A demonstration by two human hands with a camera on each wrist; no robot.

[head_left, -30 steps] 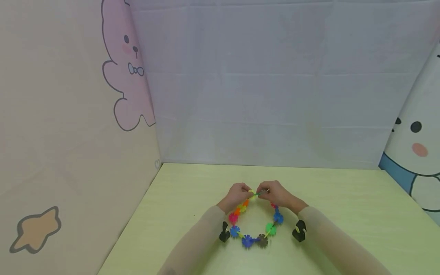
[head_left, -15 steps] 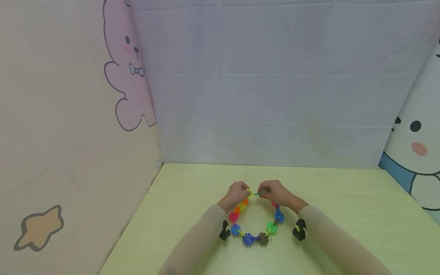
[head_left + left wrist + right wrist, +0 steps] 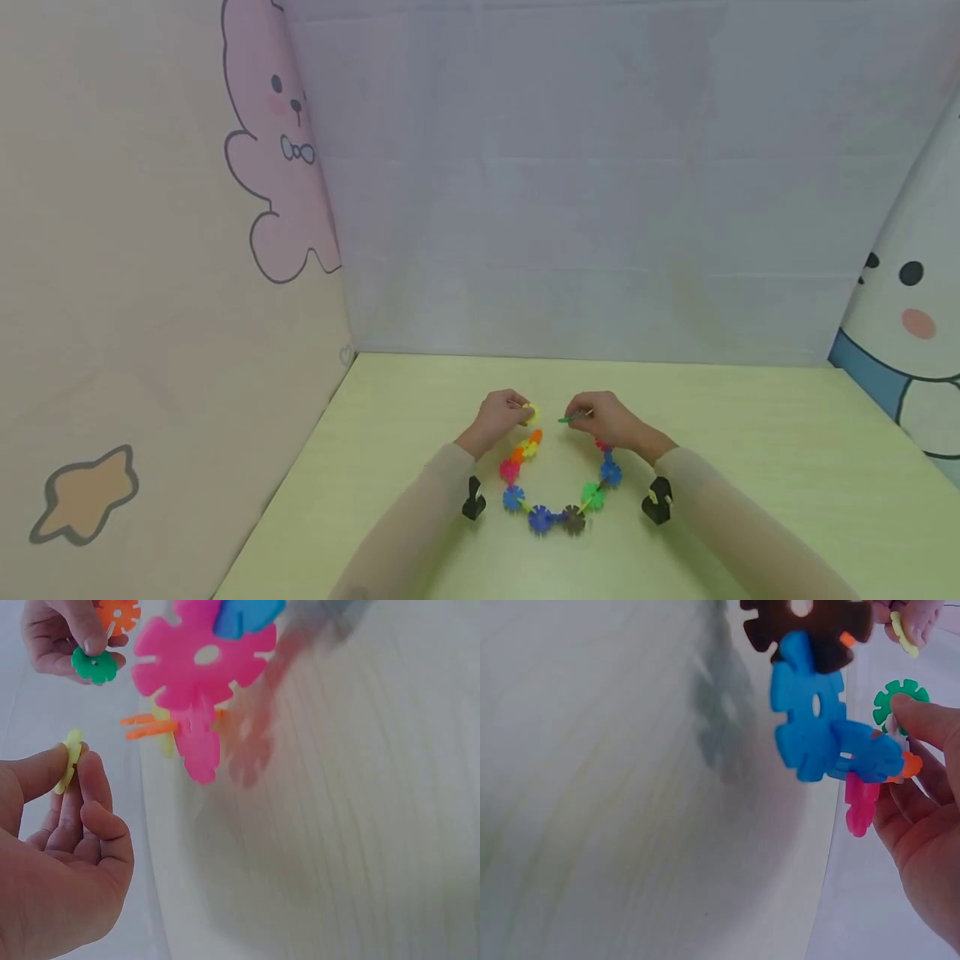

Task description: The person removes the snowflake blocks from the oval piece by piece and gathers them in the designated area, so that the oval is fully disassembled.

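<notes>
A chain of colourful notched snowflake discs lies in an open loop on the table, with a dark blue disc [image 3: 540, 520] at its near side. My left hand [image 3: 495, 421] pinches a single yellow snowflake disc [image 3: 72, 762] between thumb and fingertips, apart from the chain's orange end disc [image 3: 536, 436]. Across a gap, my right hand [image 3: 606, 419] pinches the chain's other end, its thumb on a green snowflake disc [image 3: 901, 688]. White and orange discs show behind that thumb, partly hidden by the fingers. A pink disc [image 3: 169, 667] stands out large in the left wrist view.
The pale yellow table [image 3: 360, 500] runs back to a white cloth wall [image 3: 585, 208]. A printed cloth with a pink bear [image 3: 281, 192] borders the left side. Black wrist cameras [image 3: 657, 501] sit below both forearms, near the chain's sides.
My left hand has moved left with the yellow disc, which was close against the green disc and the chain's orange end. The right hand stays nearly in place, still holding the green disc.
</notes>
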